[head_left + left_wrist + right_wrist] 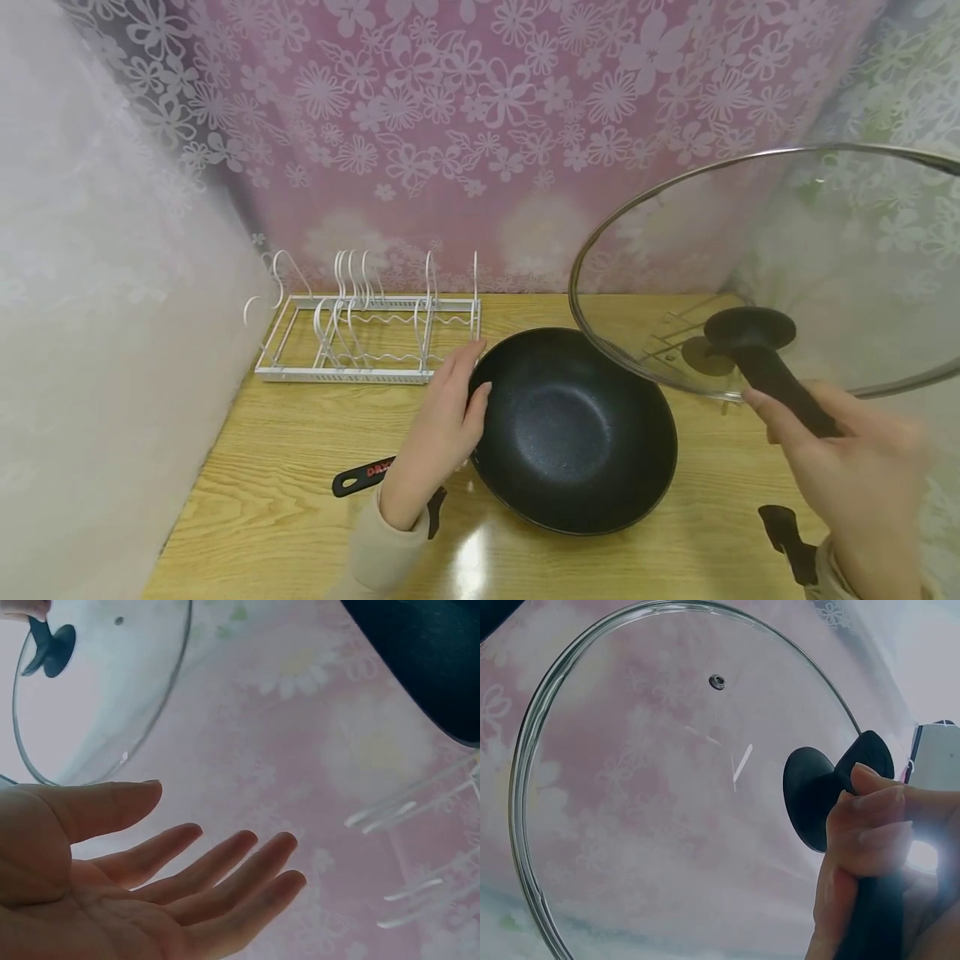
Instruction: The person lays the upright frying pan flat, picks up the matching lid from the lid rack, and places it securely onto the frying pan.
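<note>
A black wok (562, 433) stands on the wooden table, its handle (365, 477) with red lettering running left behind my left wrist. My left hand (442, 417) is at the wok's left rim; the left wrist view shows its fingers (247, 892) relaxed and spread, with nothing gripped. Whether it touches the rim, I cannot tell. My right hand (862, 467) grips the black knob handle (780, 383) of a large glass lid (840, 250). This lid has a metal rim and hangs tilted above the table, to the wok's right. A small vent (717, 682) shows in its glass.
A white wire rack (360, 377) with upright loops stands at the back left, close to the wok's far left side. Behind the table (277, 483) hangs a pink flowered curtain (450, 150). Pale curtains or walls close in both sides.
</note>
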Action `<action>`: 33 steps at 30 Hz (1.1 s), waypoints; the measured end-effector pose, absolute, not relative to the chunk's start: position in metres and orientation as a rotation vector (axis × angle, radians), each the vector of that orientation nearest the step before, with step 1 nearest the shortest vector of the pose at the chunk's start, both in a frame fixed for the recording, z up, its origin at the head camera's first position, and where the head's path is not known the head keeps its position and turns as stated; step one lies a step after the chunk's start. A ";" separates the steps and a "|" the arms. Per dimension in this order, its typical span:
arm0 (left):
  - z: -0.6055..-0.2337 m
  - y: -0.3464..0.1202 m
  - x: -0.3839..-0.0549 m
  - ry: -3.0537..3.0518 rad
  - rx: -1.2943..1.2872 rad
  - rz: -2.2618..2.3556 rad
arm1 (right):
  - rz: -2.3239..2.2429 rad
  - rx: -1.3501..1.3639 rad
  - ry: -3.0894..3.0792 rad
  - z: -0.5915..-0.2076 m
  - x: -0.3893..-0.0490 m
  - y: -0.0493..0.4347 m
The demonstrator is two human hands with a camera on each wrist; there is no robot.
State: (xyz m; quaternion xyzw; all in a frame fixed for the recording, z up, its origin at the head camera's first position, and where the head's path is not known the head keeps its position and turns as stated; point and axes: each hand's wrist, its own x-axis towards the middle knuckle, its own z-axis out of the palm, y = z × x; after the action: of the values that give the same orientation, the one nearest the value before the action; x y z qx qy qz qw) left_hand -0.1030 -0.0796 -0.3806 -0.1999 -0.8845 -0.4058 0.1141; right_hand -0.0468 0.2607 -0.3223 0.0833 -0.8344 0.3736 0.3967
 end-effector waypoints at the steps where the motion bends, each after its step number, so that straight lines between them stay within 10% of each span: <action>1: -0.383 -0.083 -0.103 -2.597 -0.570 -1.205 | 0.954 0.213 -2.119 -0.322 -0.046 0.260; 33: -0.480 -0.152 -0.087 -2.618 -0.442 -1.216 | 1.237 0.013 -2.361 -0.333 -0.033 0.235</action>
State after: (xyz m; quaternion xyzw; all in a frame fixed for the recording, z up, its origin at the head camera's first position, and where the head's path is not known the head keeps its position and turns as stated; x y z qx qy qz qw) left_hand -0.0873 -0.1516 -0.4801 -0.1504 -0.8910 -0.4138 0.1105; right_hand -0.0328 0.2347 -0.3333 0.0048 -0.8608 0.4510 0.2357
